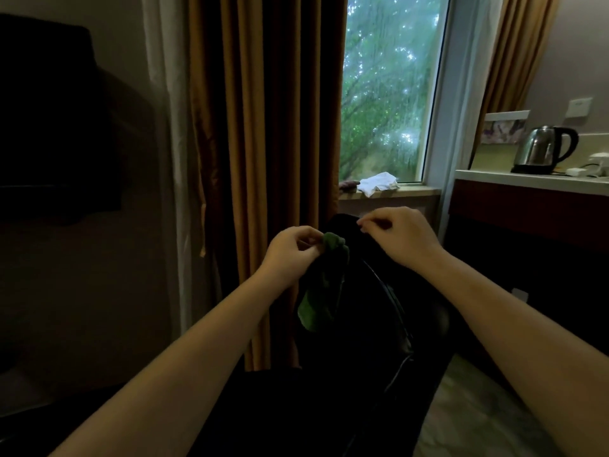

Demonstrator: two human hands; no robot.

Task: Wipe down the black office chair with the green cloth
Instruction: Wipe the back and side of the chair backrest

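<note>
Cloth [318, 301], green: hangs from L hand [290, 255], pinched at top corner, in front of black office chair [362, 324] back. R hand [398, 235]: fingers curled, nothing visible in grip, over chair top. Bkgd: white rag [379, 183] on sill [415, 192], kettle [543, 148].

Left hand [290, 250] pinches green cloth [321, 291] above black chair [369, 318].

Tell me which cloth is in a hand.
The green cloth, pinched at its top by the left hand and hanging by the black office chair. The white cloth lies crumpled on the windowsill, untouched.
</note>
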